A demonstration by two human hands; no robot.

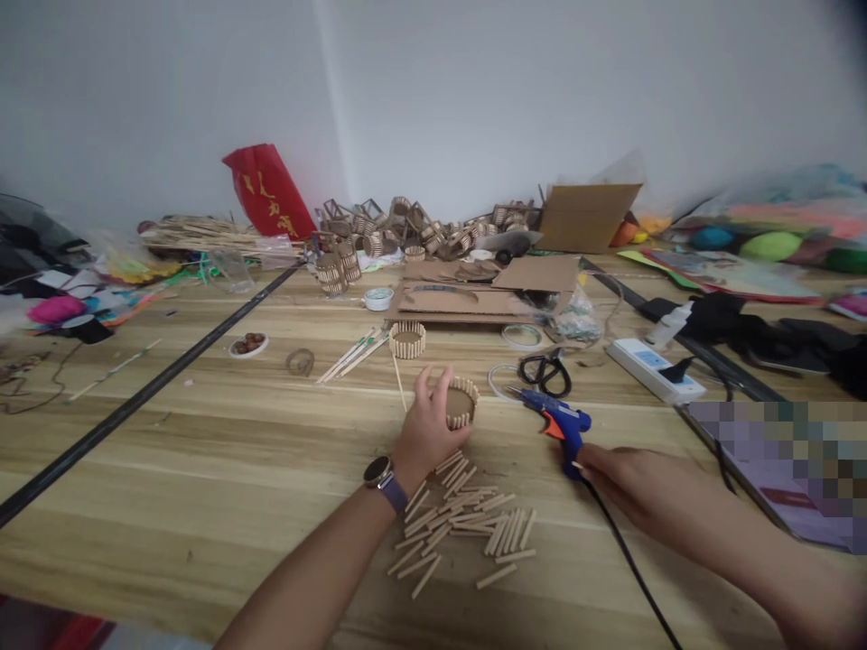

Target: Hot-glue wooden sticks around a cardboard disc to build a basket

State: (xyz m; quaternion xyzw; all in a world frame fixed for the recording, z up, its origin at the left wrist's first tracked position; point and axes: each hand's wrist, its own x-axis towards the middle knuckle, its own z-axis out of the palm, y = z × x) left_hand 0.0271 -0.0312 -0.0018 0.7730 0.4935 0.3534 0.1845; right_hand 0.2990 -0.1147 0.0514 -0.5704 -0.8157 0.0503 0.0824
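Observation:
My left hand [433, 417], with a watch at the wrist, grips the left side of a small round wooden-stick basket [467, 417]. Short upright sticks line the rim around its brown base; my fingers hide part of it. Over to the right, my right hand [619, 478] has its fingers closed at the lower handle of a blue hot glue gun [565, 424] with an orange trigger. The gun's nozzle points left and away. Loose short wooden sticks [467, 519] lie in a heap just in front of the basket.
Behind the basket stands a similar stick ring [407, 341]. Black-handled scissors [545, 372] lie beyond the gun, and a power strip [656, 370] sits to the right. The gun's cord [629, 560] trails forward. Cardboard sheets [474, 302] and finished little baskets [420, 226] are farther back.

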